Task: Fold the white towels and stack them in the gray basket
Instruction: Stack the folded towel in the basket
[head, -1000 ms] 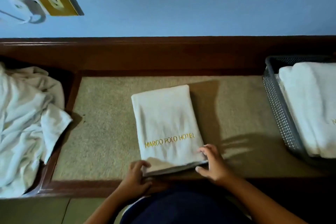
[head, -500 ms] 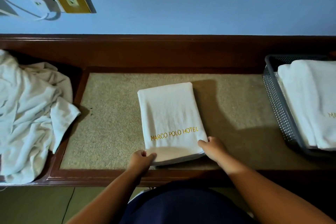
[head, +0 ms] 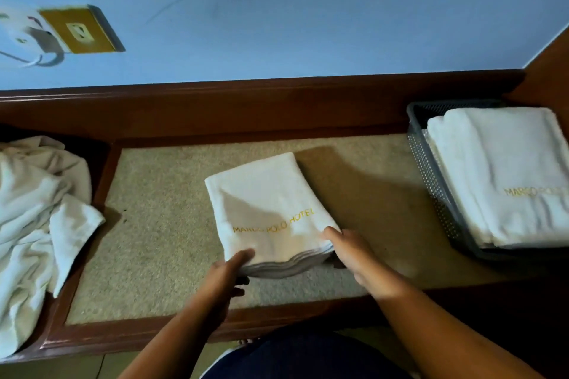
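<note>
The folded white towel (head: pixel 264 203) lies in the middle of the beige tabletop (head: pixel 160 224), its stacked layers showing as thin lines along the near edge. Gold lettering across it reads as MARCO POLO HOTEL, though blur smears the middle letters.

The left hand (head: pixel 228 274) grips the towel's near left corner. Its thumb lies on top and its fingers are curled underneath, mostly hidden by the cloth. The right hand (head: pixel 354 252) holds the near right corner, fingers laid over the top and side. Whatever it has under the towel cannot be seen. The near edge looks slightly raised off the tabletop, but the shadow there makes this hard to confirm.

Well to the right of the towel stands the gray basket (head: pixel 431 169), its mesh wall facing the towel and its far side cut off by the frame. Inside, a stack of folded towels (head: pixel 505 169) rises above the rim. The top one carries the same gold lettering, of which only the first letters are legible before blur and the frame edge take the rest.

Well to the left of the towel sits a heap of crumpled towels (head: pixel 34 218), partly out of frame, overhanging the dark wooden border (head: pixel 246 108). Beyond the towel, high on the blue wall (head: pixel 308 9), a blurred brass wall socket (head: pixel 78 31) shows to the left.
</note>
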The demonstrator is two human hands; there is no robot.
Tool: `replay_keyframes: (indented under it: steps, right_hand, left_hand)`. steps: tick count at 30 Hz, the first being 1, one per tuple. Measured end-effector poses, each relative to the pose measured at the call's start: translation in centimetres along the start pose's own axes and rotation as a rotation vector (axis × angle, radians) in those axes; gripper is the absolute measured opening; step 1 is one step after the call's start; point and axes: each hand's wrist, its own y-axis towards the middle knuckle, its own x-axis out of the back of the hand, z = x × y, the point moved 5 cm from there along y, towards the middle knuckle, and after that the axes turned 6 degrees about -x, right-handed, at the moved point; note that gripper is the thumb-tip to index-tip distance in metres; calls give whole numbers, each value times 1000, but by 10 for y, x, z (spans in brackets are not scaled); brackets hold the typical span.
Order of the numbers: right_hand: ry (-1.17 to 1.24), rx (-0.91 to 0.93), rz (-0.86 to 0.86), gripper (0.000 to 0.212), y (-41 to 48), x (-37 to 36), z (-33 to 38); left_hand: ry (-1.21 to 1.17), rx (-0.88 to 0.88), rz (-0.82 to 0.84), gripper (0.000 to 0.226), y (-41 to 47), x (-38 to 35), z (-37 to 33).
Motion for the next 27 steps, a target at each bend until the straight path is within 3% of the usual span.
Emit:
replay_keyframes:
  steps: [2, 4, 11, 19, 23, 27]
  right_hand:
    - [215, 6, 13, 23, -17, 33, 17]
    - [349, 22, 24, 24, -33, 73, 32]
    - [509, 51, -56, 18, -67, 187, 70]
    - [923, 562, -269, 24, -134, 374, 144]
    - [1073, 715, -376, 17, -147, 442, 138]
    - [1174, 569, -494, 30, -82, 480, 74]
  left_hand:
    - [-75, -69, 81, 61, -19, -23, -37]
    - [-147, -98, 141, 39, -36, -50, -65]
    - [-155, -85, 297, 23, -71, -158, -147]
    - [-90, -632, 616, 25, -132, -313, -298]
    - [-67, -775, 694, 24, -147, -384, -305]
    - [46, -652, 684, 25, -119, -453, -247]
